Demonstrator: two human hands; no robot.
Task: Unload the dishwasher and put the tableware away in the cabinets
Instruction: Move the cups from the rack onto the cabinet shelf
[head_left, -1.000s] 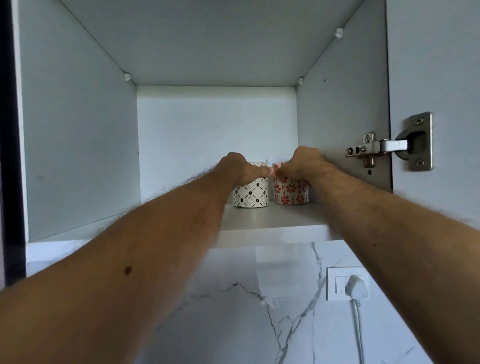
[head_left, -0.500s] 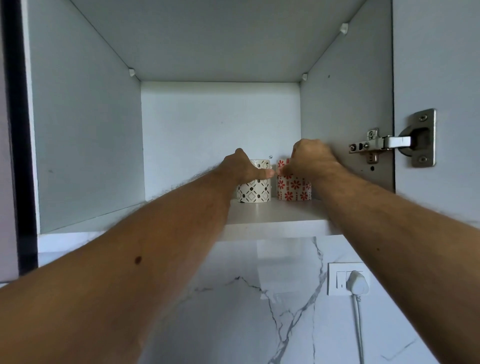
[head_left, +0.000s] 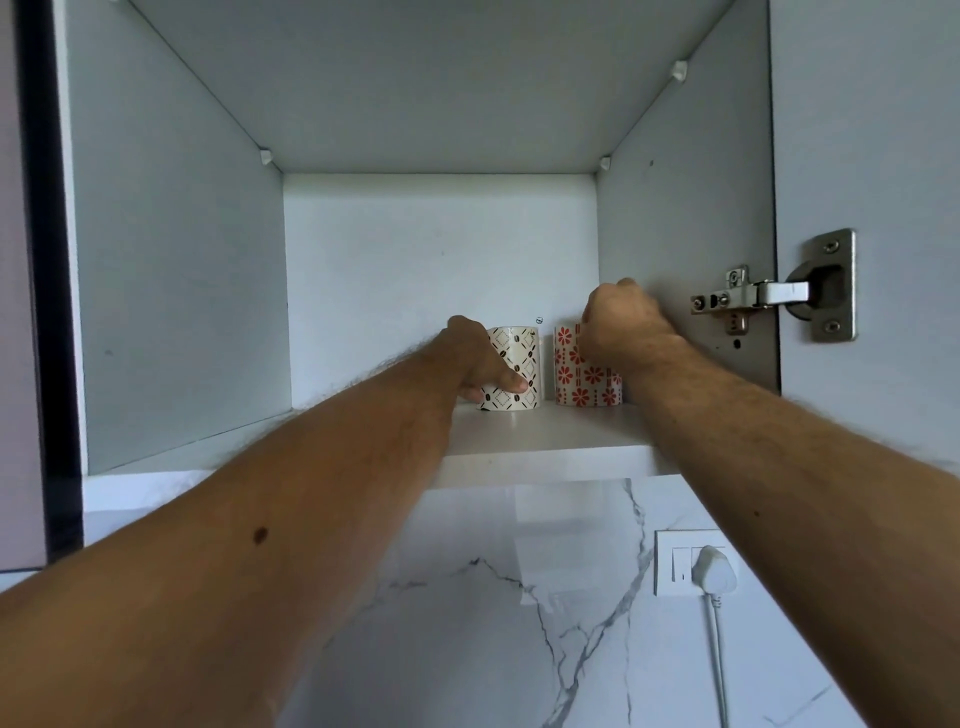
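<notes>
Change since earlier frames: right hand (head_left: 621, 332) lifted toward its mug's rim; left hand (head_left: 480, 361) dropped lower on its own.

Shelf (head_left: 545, 441): both mugs upright at the back, just apart.
Brown-patterned mug (head_left: 514, 371): left thumb and fingers wrap it.
Red-flowered mug (head_left: 584, 379): right fingers curled; whether they hold it cannot be told.
Advice: release straight back, no nudging.
Hidden: handles, right fingertips.

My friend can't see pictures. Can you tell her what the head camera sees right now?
Two arms reach into an open cabinet. The left hand holds a black-patterned mug, and the right hand is curled at the top of a red-flowered mug. Both mugs stand side by side on the shelf.
</notes>
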